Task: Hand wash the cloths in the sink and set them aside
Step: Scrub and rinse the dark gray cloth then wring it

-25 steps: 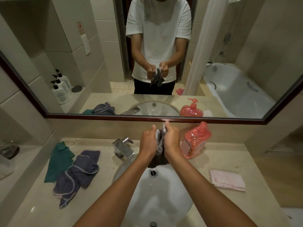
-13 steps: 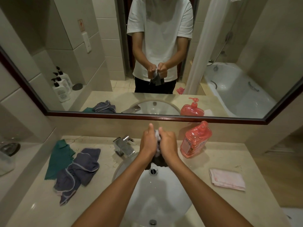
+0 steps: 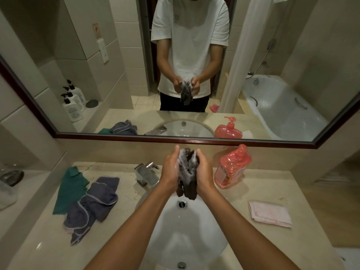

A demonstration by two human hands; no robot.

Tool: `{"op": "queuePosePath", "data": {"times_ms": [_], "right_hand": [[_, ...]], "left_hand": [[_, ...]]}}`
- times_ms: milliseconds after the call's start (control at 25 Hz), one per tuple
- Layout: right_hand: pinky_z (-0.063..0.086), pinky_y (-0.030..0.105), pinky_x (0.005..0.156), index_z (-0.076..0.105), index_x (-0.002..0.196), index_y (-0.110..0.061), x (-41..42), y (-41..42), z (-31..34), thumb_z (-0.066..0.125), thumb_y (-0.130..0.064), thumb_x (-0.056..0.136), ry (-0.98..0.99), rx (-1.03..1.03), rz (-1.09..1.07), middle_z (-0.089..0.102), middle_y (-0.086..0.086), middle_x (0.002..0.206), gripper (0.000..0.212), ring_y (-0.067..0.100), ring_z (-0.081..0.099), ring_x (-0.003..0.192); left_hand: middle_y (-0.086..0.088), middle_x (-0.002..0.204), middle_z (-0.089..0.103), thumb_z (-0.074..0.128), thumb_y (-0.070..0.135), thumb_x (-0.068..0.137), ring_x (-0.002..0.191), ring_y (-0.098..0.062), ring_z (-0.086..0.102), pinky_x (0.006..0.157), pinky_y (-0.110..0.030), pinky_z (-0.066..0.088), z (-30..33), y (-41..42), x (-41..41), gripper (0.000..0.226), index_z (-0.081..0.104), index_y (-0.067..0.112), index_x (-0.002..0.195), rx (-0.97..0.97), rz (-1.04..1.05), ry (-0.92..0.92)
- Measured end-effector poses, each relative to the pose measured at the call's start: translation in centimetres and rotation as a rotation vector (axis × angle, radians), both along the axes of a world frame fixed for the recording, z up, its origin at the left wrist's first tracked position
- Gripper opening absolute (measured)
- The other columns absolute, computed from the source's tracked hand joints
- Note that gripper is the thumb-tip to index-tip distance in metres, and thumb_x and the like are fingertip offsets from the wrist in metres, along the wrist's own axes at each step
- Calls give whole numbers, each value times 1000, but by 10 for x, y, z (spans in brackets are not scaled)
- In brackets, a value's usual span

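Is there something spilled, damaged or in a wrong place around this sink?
Nothing stands out. Both hands, left and right, grip a dark soapy cloth above the sink. The blue-grey cloth lies crumpled on the green cloth, as expected for laundry.

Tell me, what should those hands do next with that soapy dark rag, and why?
Probably lower it toward the faucet and rinse. The left hand and right hand hold the dark cloth above the sink, it is covered in white lather, and no water is visibly running.
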State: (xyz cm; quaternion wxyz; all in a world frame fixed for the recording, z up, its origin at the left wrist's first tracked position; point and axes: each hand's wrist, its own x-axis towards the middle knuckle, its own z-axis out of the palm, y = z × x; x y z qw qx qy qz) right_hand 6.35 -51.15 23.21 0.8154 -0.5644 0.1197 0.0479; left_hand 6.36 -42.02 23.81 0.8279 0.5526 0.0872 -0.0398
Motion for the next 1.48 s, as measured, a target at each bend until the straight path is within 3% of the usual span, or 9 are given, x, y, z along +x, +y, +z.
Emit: {"op": "queuePosePath", "data": {"times_ms": [120, 280, 400, 480, 600, 840, 960, 1160, 1480], "right_hand": [[61, 40, 77, 73, 104, 1, 9, -15, 10, 61, -43, 93, 114, 168, -12, 74, 22, 104, 47, 34, 74, 95], [53, 50, 99, 58, 128, 10, 15, -27, 17, 70, -30, 86, 146, 299, 11, 66, 28, 124, 60, 40, 66, 113], [50, 51, 104, 49, 139, 7, 15, -28, 15, 66, -20, 91, 93, 369, -19, 65, 28, 120, 58, 39, 64, 111], [57, 43, 91, 60, 129, 1, 11, -27, 14, 62, -19, 96, 47, 340, -18, 69, 24, 116, 39, 34, 69, 107], [60, 32, 72, 70, 99, -8, 6, -15, 13, 58, -28, 101, 21, 23, -38, 76, 10, 91, 23, 22, 74, 86], [32, 32, 55, 43, 58, -17, 12, 6, 22, 56, -30, 101, -164, -595, -171, 42, -1, 53, 47, 11, 37, 51], [28, 32, 53, 41, 54, -17, 24, 4, 30, 54, -29, 103, -137, -601, -205, 41, 0, 51, 52, 12, 35, 49], [42, 33, 54, 60, 62, -4, 3, 26, 9, 50, -30, 104, -105, -567, -147, 61, 6, 58, 50, 16, 55, 55], [40, 30, 53, 51, 57, -18, 13, 24, 9, 51, -31, 103, -8, -469, -182, 53, -2, 52, 48, 14, 51, 51]], "left_hand": [[-26, 105, 73, 45, 41, 104, 100, -39, 72, 88, -44, 59, 1, 11, 0, 49, 77, 5, 100, -32, -105, -53], [-21, 99, 75, 47, 36, 105, 92, -32, 74, 76, -33, 60, 7, 20, 1, 43, 76, 6, 98, 26, -65, -32], [-14, 89, 75, 48, 25, 105, 83, -27, 72, 69, -31, 59, 7, 20, 2, 31, 70, 5, 98, 9, 17, -3], [-11, 86, 73, 46, 20, 102, 83, -25, 70, 71, -33, 59, 8, 18, 1, 22, 66, 9, 99, -35, 36, 33], [-14, 87, 69, 42, 18, 103, 81, -25, 68, 73, -35, 56, 10, 11, 0, 22, 62, 8, 100, 8, 8, 26], [-1, 60, 65, 40, 36, 106, 55, -11, 61, 55, -25, 46, 9, -12, 3, 53, 68, 2, 78, 446, 62, 49], [2, 55, 63, 42, 36, 106, 50, -9, 59, 52, -24, 45, 3, -16, 2, 52, 66, 3, 73, 483, 75, 51], [9, 39, 48, 44, 30, 106, 36, -2, 41, 42, -21, 32, 5, -4, 16, 62, 50, 18, 45, 486, 201, 79], [5, 38, 46, 44, 25, 106, 36, -5, 40, 49, -28, 32, 5, -9, 15, 56, 47, 15, 51, 553, 187, 39]]}}
